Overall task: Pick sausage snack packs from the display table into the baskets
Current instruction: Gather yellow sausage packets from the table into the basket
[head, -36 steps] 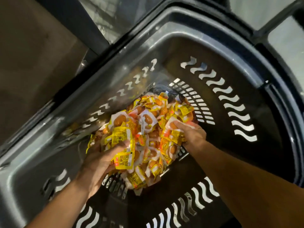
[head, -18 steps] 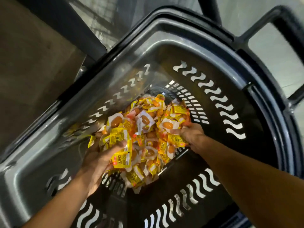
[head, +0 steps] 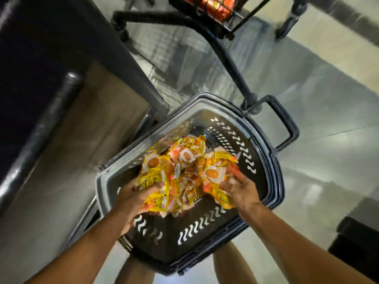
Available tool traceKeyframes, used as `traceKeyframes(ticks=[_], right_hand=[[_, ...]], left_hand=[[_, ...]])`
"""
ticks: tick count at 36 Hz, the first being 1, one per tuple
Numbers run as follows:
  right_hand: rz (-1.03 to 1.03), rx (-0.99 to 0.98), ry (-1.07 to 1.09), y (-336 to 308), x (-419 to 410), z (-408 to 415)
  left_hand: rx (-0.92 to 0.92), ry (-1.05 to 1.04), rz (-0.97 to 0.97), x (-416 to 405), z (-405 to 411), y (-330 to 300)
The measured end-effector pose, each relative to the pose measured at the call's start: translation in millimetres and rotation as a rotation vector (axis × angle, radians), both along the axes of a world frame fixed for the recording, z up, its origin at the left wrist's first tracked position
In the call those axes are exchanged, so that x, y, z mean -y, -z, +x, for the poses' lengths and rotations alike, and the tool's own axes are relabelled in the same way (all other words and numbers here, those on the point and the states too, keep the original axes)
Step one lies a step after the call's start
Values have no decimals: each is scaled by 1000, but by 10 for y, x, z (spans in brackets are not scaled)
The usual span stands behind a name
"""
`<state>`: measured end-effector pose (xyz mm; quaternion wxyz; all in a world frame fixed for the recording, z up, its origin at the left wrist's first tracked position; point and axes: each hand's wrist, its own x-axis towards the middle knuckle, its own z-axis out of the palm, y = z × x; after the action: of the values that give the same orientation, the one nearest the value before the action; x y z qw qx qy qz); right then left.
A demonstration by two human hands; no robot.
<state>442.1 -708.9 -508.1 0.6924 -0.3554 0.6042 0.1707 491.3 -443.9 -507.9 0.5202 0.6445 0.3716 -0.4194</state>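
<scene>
A big bunch of yellow-and-white sausage snack packs (head: 185, 171) is held between both hands over the inside of a dark grey plastic basket (head: 268, 181) standing on the floor. My left hand (head: 133, 196) grips the bunch from the left, fingers curled round several packs. My right hand (head: 239, 188) grips it from the right side. The packs hang above the basket's slotted bottom; whether the lowest ones touch it is hidden.
The basket's handle (head: 287, 124) sticks out to the right. A dark display table edge (head: 114, 48) and its leg stand at the left. A trolley frame (head: 225, 54) with a wire basket of orange goods (head: 215, 5) stands behind. A black object (head: 356, 242) sits at lower right.
The view has pulled back and up from the basket, which now looks much smaller. Both hands still hold the bunch of packs, now higher relative to the basket's bottom.
</scene>
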Motion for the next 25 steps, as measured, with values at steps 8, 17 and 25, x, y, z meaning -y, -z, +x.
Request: traceKeyframes(ticks=[8,17,25], right_hand=[[-230,228,-416,-1513,30,-142],[-339,451,-674,-3081,122,-255],[-223,576,-657,-4071,-11,-503]], left_hand=[[126,-54,-51,-25,-73,-1476],[304,-212,-22,-10,-577,-2977],[438,-487,-3,-76,-1314,-4075]])
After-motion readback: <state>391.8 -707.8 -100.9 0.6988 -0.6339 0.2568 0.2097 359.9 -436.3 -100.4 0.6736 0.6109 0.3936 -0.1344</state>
